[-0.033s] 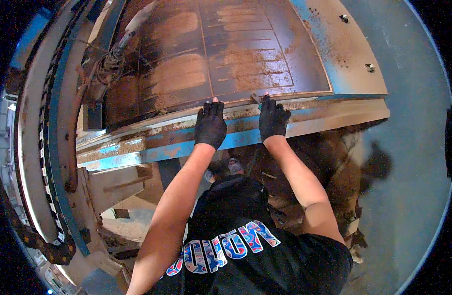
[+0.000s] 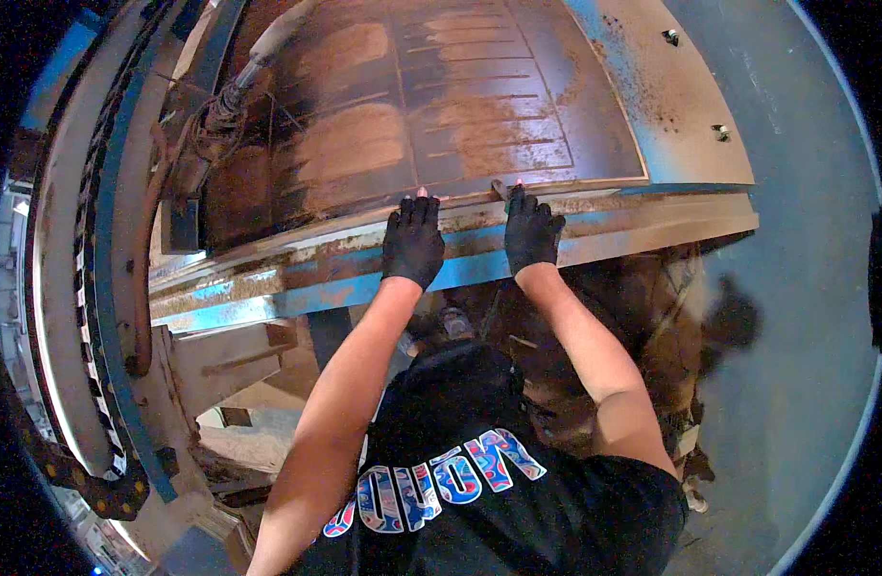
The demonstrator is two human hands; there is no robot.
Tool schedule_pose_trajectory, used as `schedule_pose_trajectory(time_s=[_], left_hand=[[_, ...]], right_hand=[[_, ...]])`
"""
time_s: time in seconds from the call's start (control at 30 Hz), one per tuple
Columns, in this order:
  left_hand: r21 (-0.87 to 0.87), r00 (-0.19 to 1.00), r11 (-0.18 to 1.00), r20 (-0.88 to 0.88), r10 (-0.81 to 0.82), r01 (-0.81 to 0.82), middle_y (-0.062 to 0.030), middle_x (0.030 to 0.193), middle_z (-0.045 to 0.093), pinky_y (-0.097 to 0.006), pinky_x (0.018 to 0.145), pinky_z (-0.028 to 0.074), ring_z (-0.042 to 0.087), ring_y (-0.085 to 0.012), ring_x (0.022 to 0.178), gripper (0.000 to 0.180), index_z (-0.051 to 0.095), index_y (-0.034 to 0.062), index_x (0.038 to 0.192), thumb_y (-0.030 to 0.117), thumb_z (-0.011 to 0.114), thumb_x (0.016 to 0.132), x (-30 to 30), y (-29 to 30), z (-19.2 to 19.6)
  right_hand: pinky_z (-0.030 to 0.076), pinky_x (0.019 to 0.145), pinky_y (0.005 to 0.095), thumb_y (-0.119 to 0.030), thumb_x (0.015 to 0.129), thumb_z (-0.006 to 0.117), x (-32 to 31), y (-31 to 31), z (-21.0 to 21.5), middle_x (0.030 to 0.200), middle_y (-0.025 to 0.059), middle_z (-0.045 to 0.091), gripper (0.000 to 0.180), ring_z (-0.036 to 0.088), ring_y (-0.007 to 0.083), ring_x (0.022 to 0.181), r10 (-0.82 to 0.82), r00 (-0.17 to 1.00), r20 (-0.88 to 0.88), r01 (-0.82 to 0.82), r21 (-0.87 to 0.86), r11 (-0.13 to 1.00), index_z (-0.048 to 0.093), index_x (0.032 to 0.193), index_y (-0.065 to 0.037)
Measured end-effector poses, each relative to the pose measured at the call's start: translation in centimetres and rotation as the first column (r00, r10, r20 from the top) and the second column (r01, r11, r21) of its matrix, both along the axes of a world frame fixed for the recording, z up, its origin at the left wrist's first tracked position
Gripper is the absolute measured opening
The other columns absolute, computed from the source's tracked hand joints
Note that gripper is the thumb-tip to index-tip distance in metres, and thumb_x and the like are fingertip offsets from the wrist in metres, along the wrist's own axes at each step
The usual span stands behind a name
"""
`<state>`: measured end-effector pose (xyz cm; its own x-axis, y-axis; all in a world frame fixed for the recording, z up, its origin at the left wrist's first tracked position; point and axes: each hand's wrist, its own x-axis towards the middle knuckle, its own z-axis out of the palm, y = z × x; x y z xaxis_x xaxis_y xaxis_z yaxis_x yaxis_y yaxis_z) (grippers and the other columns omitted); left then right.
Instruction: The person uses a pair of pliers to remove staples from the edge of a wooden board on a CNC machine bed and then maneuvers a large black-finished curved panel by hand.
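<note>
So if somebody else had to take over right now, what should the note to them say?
Left hand: gloved, flat on the near edge of the dusty brown panel, fingertips on the panel edge.
Right hand: gloved, gripping the same edge a little further right.
The panel lies flat on the machine bed, above the blue-painted front rail. A hose runs along the bed's left side.
Done: both hands are placed on the panel edge.
Left: the panel is not lifted; it still lies on the bed.
</note>
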<state>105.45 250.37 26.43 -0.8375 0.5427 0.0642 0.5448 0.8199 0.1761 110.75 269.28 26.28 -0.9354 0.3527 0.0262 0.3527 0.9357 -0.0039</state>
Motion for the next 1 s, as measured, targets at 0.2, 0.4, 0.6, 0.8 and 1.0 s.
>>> schedule_pose_trajectory(time_s=[0.2, 0.4, 0.6, 0.8, 1.0], left_hand=[[-0.047, 1.0, 0.999, 0.003, 0.005, -0.004, -0.0142, 0.143, 0.033, -0.043, 0.103, 0.031, 0.036, -0.0319, 0.128, 0.056, 0.037, 0.0053, 0.133, 0.018, 0.049, 0.081, -0.3, -0.6, -0.5], [-0.034, 0.996, 0.999, 0.088, 0.005, -0.003, -0.0133, 0.144, 0.031, -0.044, 0.102, 0.032, 0.035, -0.03, 0.13, 0.058, 0.034, 0.0064, 0.135, 0.019, 0.05, 0.081, -0.4, -0.6, -0.4], [-0.005, 0.999, 1.0, 0.035, -0.007, 0.007, -0.0135, 0.143, 0.033, -0.044, 0.1, 0.034, 0.036, -0.03, 0.129, 0.057, 0.036, 0.006, 0.133, 0.018, 0.051, 0.079, -0.4, -0.9, -0.8], [-0.009, 1.0, 1.0, -0.026, -0.012, 0.012, -0.0129, 0.141, 0.036, -0.043, 0.096, 0.038, 0.039, -0.0294, 0.127, 0.058, 0.037, 0.0063, 0.132, 0.018, 0.052, 0.077, -0.3, -1.0, -1.4], [0.02, 0.997, 1.0, -0.076, -0.008, 0.009, -0.0128, 0.139, 0.038, -0.043, 0.095, 0.039, 0.041, -0.0294, 0.125, 0.057, 0.039, 0.0063, 0.131, 0.019, 0.052, 0.078, -0.2, -1.1, -1.6]], right_hand=[[0.041, 0.084, 0.0537, -0.016, 0.09, 0.035, -0.4, -0.5, -1.1, 0.114, 0.0161, 0.052, 0.041, 0.054, 0.0346, 0.097, 0.007, 1.0, 0.0, -0.007, -0.079, 0.997, 0.04, 0.13, -0.01], [0.048, 0.076, 0.0495, -0.008, 0.083, 0.047, -0.3, -0.6, 0.1, 0.107, 0.0229, 0.05, 0.046, 0.057, 0.0408, 0.091, 0.008, 0.996, 0.088, 0.018, -0.289, 0.957, 0.033, 0.127, -0.002], [0.047, 0.082, 0.0459, -0.013, 0.083, 0.042, -0.1, 0.1, -0.4, 0.121, 0.0229, 0.047, 0.05, 0.056, 0.0386, 0.098, 0.043, 0.995, 0.087, -0.013, -0.321, 0.947, 0.037, 0.132, -0.007], [0.046, 0.087, 0.0433, -0.012, 0.079, 0.047, 0.1, 0.3, 0.2, 0.127, 0.0211, 0.045, 0.057, 0.055, 0.037, 0.103, 0.088, 0.993, 0.085, -0.053, -0.348, 0.936, 0.035, 0.134, -0.007], [0.046, 0.086, 0.0435, -0.008, 0.074, 0.054, 0.3, 0.0, 2.5, 0.128, 0.0173, 0.046, 0.068, 0.054, 0.036, 0.104, 0.125, 0.987, 0.105, -0.072, -0.402, 0.913, 0.031, 0.138, -0.017]])
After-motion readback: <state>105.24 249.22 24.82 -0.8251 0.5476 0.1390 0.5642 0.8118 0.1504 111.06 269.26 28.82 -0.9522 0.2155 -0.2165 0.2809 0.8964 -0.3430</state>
